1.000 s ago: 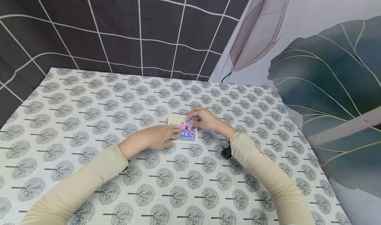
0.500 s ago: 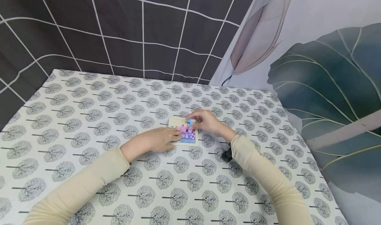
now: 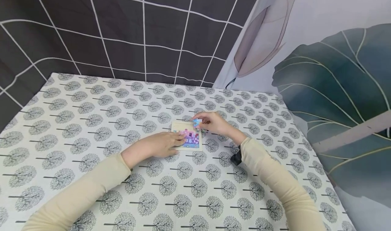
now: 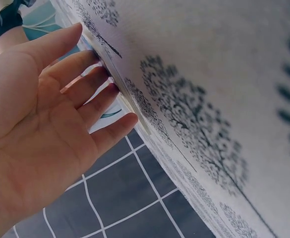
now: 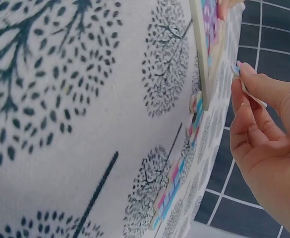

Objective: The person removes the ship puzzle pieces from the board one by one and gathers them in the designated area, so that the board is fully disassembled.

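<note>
A small jigsaw puzzle board (image 3: 179,123) with a cream frame lies flat on the table, its lower part filled with a pink, purple and blue picture. My left hand (image 3: 162,144) rests its straight fingers on the board's left side; the left wrist view shows the same hand (image 4: 60,109) with fingers spread at the board's edge. Over the upper right corner, my right hand (image 3: 215,123) pinches a light-blue puzzle piece (image 3: 197,122) between thumb and fingers. In the right wrist view that piece (image 5: 235,70) is edge-on, raised off the board.
Loose puzzle pieces (image 5: 168,194) lie on the tree-print tablecloth (image 3: 171,203) at the board's right, mostly hidden by my right hand in the head view. A dark grid curtain (image 3: 122,30) hangs behind the table, a leaf-patterned one (image 3: 330,88) at the right.
My right hand has drawn the light-blue piece from the picture area up towards the board's upper right corner, and more of it shows. My left hand stays on the board.
</note>
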Demonstrator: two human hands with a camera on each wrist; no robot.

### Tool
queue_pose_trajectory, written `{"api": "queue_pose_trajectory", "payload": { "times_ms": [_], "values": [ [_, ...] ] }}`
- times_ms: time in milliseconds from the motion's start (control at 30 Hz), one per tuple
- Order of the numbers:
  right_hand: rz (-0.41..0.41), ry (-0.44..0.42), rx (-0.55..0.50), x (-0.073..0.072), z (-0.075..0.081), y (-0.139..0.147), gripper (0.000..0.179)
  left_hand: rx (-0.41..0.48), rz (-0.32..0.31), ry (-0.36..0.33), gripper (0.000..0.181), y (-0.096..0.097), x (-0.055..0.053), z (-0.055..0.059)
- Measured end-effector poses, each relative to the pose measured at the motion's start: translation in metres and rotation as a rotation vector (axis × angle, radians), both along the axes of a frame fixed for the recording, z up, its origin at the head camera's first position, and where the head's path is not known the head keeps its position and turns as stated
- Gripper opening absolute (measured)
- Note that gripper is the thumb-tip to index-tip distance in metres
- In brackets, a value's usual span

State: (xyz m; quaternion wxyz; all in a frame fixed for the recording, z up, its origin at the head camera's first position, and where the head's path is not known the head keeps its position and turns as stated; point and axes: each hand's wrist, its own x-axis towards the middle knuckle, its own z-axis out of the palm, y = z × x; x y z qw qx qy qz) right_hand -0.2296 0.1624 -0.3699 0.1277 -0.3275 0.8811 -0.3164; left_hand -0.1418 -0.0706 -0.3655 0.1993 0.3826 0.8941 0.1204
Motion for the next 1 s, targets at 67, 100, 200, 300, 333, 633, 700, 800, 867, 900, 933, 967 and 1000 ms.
{"api": "queue_pose_trajectory", "payload": {
  "times_ms": [67,100,200,300,333,633,700,800,867,900,933,967,1000],
  "values": [
    [0.009,0.005,0.002,0.0,0.002,0.002,0.034,0.004,0.003,0.001,0.052,0.0,0.0,0.001],
    [0.006,0.005,0.006,0.0,0.003,0.003,0.034,0.007,0.007,-0.004,0.052,0.0,0.0,0.001],
    [-0.022,-0.006,0.012,-0.001,0.006,0.01,0.035,0.012,0.001,-0.005,0.052,0.001,0.001,0.0],
    [-0.042,-0.01,0.02,-0.002,0.01,0.019,0.036,0.018,0.002,-0.008,0.052,0.0,0.0,-0.001],
    [-0.047,-0.01,0.023,-0.003,0.011,0.022,0.037,0.018,-0.001,-0.006,0.052,0.0,0.0,-0.001],
    [-0.089,-0.001,0.031,-0.008,0.02,0.049,0.037,0.021,-0.004,-0.019,0.05,-0.001,-0.001,0.004],
    [-0.099,-0.003,0.039,-0.007,0.02,0.056,0.037,0.017,0.004,-0.027,0.05,-0.001,-0.001,0.005],
    [-0.131,-0.007,0.056,-0.003,0.02,0.066,0.036,0.021,0.013,-0.042,0.05,0.0,-0.001,0.004],
    [-0.142,-0.007,0.056,-0.001,0.02,0.072,0.036,0.018,0.014,-0.043,0.05,0.0,-0.001,0.005],
    [-0.146,-0.009,0.05,0.0,0.02,0.074,0.036,0.01,0.014,-0.041,0.051,0.0,-0.001,0.005],
    [-0.146,-0.01,0.044,0.001,0.019,0.076,0.036,0.001,0.015,-0.039,0.051,0.0,-0.002,0.005],
    [-0.145,-0.008,0.039,0.001,0.018,0.078,0.036,-0.005,0.015,-0.035,0.051,0.0,-0.002,0.005],
    [-0.148,-0.011,0.034,0.001,0.017,0.08,0.036,-0.013,0.014,-0.028,0.051,-0.001,-0.002,0.005]
  ]
}}
